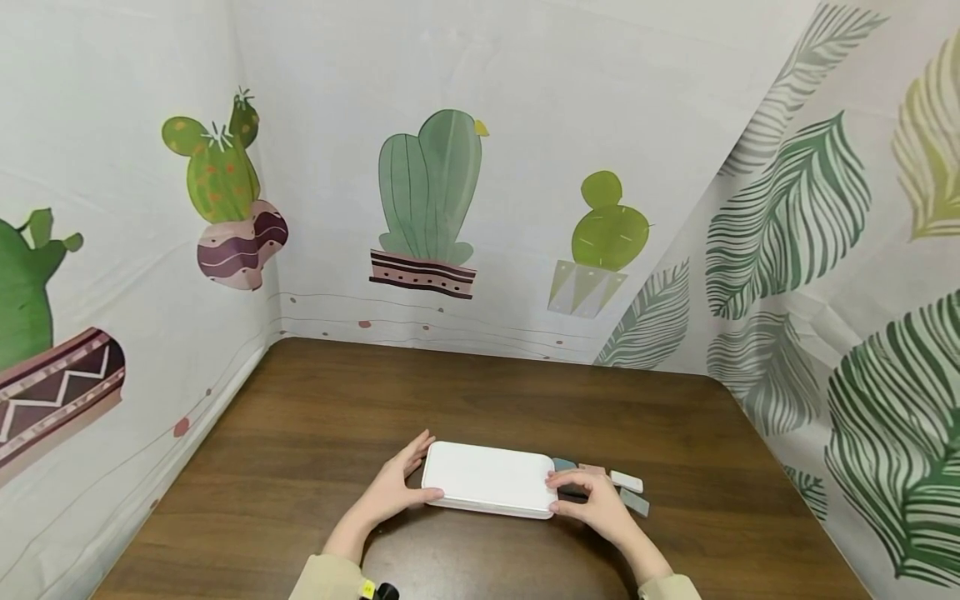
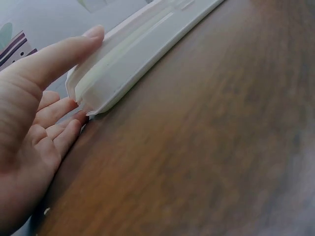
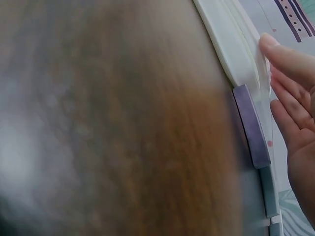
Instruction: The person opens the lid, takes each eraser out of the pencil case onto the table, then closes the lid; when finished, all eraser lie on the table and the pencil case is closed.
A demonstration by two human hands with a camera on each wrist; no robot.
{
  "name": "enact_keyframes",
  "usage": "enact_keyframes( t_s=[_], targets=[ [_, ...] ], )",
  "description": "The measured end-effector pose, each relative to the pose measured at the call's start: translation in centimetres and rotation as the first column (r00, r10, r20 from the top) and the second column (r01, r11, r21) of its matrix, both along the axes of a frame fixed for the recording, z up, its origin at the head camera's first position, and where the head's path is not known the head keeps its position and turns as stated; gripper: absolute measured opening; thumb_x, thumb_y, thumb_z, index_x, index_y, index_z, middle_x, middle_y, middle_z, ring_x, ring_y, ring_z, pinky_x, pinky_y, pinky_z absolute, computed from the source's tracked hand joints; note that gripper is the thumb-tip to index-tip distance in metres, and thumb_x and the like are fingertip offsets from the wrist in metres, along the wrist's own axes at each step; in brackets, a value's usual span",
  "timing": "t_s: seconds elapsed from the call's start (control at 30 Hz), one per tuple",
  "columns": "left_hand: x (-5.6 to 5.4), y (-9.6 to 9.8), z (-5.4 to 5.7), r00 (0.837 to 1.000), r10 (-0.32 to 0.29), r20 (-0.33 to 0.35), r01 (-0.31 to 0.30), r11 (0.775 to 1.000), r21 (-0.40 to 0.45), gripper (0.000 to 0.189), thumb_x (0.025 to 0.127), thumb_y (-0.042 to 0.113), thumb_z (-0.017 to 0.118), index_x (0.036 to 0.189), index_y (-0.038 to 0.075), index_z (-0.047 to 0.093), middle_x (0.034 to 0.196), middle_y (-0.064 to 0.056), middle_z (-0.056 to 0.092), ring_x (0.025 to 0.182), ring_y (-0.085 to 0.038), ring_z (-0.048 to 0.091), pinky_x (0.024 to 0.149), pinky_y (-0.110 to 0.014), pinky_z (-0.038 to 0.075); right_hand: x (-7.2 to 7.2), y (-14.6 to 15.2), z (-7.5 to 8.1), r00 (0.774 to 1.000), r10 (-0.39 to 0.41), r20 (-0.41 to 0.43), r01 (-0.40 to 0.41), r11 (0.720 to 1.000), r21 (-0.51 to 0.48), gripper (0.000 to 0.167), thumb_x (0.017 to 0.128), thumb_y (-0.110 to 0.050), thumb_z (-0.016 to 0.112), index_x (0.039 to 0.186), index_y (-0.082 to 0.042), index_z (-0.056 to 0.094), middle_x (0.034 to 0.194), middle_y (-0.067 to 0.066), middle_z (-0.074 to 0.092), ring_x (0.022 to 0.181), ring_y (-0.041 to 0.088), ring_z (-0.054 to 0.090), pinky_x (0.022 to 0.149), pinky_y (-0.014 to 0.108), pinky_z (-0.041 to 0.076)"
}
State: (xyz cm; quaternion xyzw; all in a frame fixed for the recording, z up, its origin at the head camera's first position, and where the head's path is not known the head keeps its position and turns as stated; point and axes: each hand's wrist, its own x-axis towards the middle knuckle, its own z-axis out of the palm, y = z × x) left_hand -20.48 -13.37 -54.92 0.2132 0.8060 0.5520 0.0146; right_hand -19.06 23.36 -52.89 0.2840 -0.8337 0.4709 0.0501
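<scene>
A white, flat, rectangular case (image 1: 491, 477) with rounded corners lies on the wooden table, a seam running along its front side. My left hand (image 1: 392, 487) holds its left end, thumb at the front corner and fingers behind. In the left wrist view, fingertips (image 2: 69, 105) touch the end of the case (image 2: 133, 64). At the right end, my right hand (image 1: 596, 500) grips the case between thumb and fingers. Several small flat blocks lie beside and behind that hand, among them a white block (image 1: 626, 481) and a grey block (image 1: 634, 502); others are partly hidden.
The brown wooden table (image 1: 337, 392) stretches out around the case. Behind it and along both sides hang white cloths (image 1: 322, 167) printed with cacti and leaves. A purple block (image 3: 252, 127) sits near the case's right end in the right wrist view.
</scene>
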Motion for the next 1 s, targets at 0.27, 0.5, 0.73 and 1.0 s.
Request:
enact_keyframes(
  t_s=[0.27, 0.5, 0.73, 1.0],
  targets=[
    [-0.18, 0.01, -0.17, 1.000, -0.020, -0.021, 0.020, 1.000, 0.023, 0.101, 0.074, 0.019, 0.086, 0.150, -0.010, 0.024, 0.149, -0.026, 0.042, 0.138, -0.041, 0.040, 0.113, -0.052, 0.037, 0.02, -0.08, -0.23, 0.998, -0.034, 0.057, 0.036, 0.999, -0.037, 0.050, 0.076, -0.015, 0.083, 0.121, -0.003, 0.066, 0.125, 0.019, 0.065, 0.122, 0.001, 0.054, 0.102, 0.005, 0.037],
    [-0.09, 0.04, -0.09, 1.000, -0.018, -0.012, 0.018, 1.000, 0.023, 0.102, 0.073, 0.018, 0.087, 0.149, -0.011, 0.025, 0.148, -0.027, 0.043, 0.137, -0.041, 0.040, 0.113, -0.050, 0.038, -0.56, -0.13, -0.43, 0.996, 0.034, 0.078, -0.028, 0.996, -0.084, 0.068, 0.076, -0.012, 0.083, 0.133, 0.010, 0.053, 0.136, 0.032, 0.052, 0.131, 0.003, 0.046, 0.105, 0.002, 0.032],
    [-0.23, 0.15, -0.10, 1.000, -0.006, 0.012, 0.006, 0.999, 0.037, 0.102, 0.071, 0.018, 0.088, 0.148, -0.010, 0.028, 0.148, -0.027, 0.042, 0.138, -0.041, 0.040, 0.116, -0.040, 0.039, -0.65, -0.45, -0.35, 0.989, -0.018, 0.148, 0.024, 0.999, -0.043, 0.073, 0.074, -0.017, 0.085, 0.135, 0.008, 0.053, 0.138, 0.029, 0.052, 0.132, 0.030, 0.045, 0.104, 0.002, 0.032],
    [-0.32, 0.06, -0.04, 1.000, -0.006, 0.007, 0.006, 0.999, 0.034, 0.103, 0.069, 0.017, 0.089, 0.148, -0.011, 0.028, 0.148, -0.029, 0.041, 0.137, -0.043, 0.040, 0.115, -0.037, 0.042, -0.31, -0.74, -0.47, 0.977, -0.056, 0.204, 0.061, 0.998, -0.020, 0.076, 0.073, -0.020, 0.084, 0.139, 0.002, 0.051, 0.143, 0.025, 0.050, 0.133, 0.009, 0.042, 0.104, 0.000, 0.030]
  ],
)
